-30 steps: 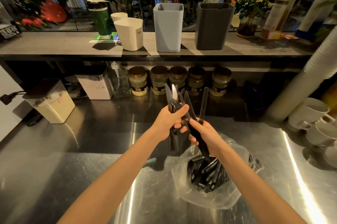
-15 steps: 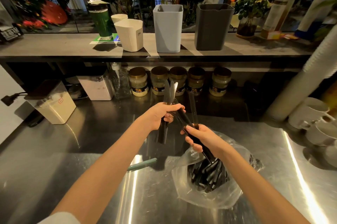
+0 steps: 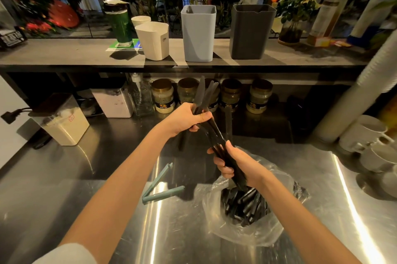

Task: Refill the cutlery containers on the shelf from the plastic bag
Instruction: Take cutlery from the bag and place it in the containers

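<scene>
Left grip (image 3: 184,120) was clenched round a bunch of black knives (image 3: 203,96), blades up — right grip (image 3: 238,164) grasped a few more just above the plastic bag (image 3: 257,235) on the counter (image 3: 64,167), containers (image 3: 198,35) up on the shelf (image 3: 64,53).

Head-worn wide-angle view, forward and down, close over steel counter (image 3: 90,177), shelf (image 3: 64,53) beyond.

Café bar: steel counter (image 3: 103,180), stacked mugs (image 3: 365,132)

Left hand (image 3: 184,119), right hand (image 3: 239,164) bare; forearms (image 3: 129,177) bare; whitish sleeve edge (image 3: 66,253) above left elbow.
</scene>
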Motion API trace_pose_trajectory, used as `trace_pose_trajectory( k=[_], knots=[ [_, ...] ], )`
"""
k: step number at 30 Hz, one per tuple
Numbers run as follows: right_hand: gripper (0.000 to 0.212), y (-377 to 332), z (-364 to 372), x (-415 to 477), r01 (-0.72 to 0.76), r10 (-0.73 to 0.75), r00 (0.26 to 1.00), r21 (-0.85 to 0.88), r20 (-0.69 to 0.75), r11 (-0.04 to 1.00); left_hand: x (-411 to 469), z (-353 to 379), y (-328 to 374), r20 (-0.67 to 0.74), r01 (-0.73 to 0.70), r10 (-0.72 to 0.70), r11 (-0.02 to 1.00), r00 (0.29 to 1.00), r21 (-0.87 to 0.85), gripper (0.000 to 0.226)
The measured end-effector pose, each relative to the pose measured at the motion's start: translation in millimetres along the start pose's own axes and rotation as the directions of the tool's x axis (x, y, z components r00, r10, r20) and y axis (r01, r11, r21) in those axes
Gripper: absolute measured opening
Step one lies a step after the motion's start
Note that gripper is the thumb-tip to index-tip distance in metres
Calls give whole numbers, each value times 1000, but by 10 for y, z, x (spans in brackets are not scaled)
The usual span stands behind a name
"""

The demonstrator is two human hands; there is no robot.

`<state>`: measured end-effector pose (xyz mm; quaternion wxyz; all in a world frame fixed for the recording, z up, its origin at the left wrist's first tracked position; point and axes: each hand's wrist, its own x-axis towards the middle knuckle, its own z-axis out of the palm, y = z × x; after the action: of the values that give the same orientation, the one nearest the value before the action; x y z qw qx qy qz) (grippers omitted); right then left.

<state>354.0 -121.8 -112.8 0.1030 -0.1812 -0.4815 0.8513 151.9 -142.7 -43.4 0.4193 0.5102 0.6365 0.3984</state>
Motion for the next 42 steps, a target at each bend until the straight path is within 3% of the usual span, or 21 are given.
trace_pose_trajectory(
  k=[5, 9, 12, 15, 18, 20, 22, 24, 26, 29, 32, 35, 38, 42],
  knots=[
    [41, 64, -33, -83, -59, 55, 996, -62, -64, 996, 18, -140, 44, -164, -82, 58, 986, 985, -142, 12],
    [19, 77, -88, -91, -101, 13, 952, -272, -307, 957, 37, -221, 58, -351, -154, 73, 966, 933, -207, 13],
    [29, 61, -195, -30, -25, -26, 838, -85, -545, 996, 51, -276, 25, -434, -196, 93, 960, 896, -200, 13],
    [27, -105, -213, 15, 144, -95, 761, 25, -642, 989, 47, -276, -22, -358, -162, 81, 966, 930, -202, 14],
    [39, -315, -92, 59, 152, -184, 826, -105, -532, 983, 43, -169, -19, -213, -78, 37, 979, 976, -189, 13],
    [51, -393, 35, 87, 62, -179, 893, -280, -412, 958, 46, -68, -1, -174, -52, 14, 976, 985, -213, 13],
    [39, -412, 169, 119, -38, -144, 924, -459, -354, 887, 54, 31, 42, -191, -37, -14, 965, 981, -259, 13],
    [21, -411, 247, 150, -71, -161, 908, -522, -386, 850, 56, 108, 95, -259, 6, -83, 959, 962, -283, 11],
    [16, -404, 290, 156, -55, -199, 888, -526, -414, 849, 56, 157, 109, -296, 42, -152, 937, 943, -347, 12],
    [17, -403, 282, 152, 20, -255, 861, -472, -439, 882, 27, 234, 61, -239, 82, -186, 919, 953, -386, 27],
    [18, -435, 259, 156, 110, -291, 897, -472, -332, 875, -36, 377, 26, -132, 171, -232, 916, 964, -363, 34],
    [16, -454, 278, 180, 106, -243, 931, -438, -271, 893, -54, 483, 7, -83, 216, -267, 896, 960, -389, 30],
    [15, -411, 270, 227, 102, -216, 903, -305, -371, 947, -39, 491, -24, -83, 200, -285, 824, 955, -530, 23],
    [29, -313, 203, 271, 131, -214, 792, -184, -572, 974, 6, 445, -24, -184, 77, -240, 781, 953, -620, 17]
  ],
)
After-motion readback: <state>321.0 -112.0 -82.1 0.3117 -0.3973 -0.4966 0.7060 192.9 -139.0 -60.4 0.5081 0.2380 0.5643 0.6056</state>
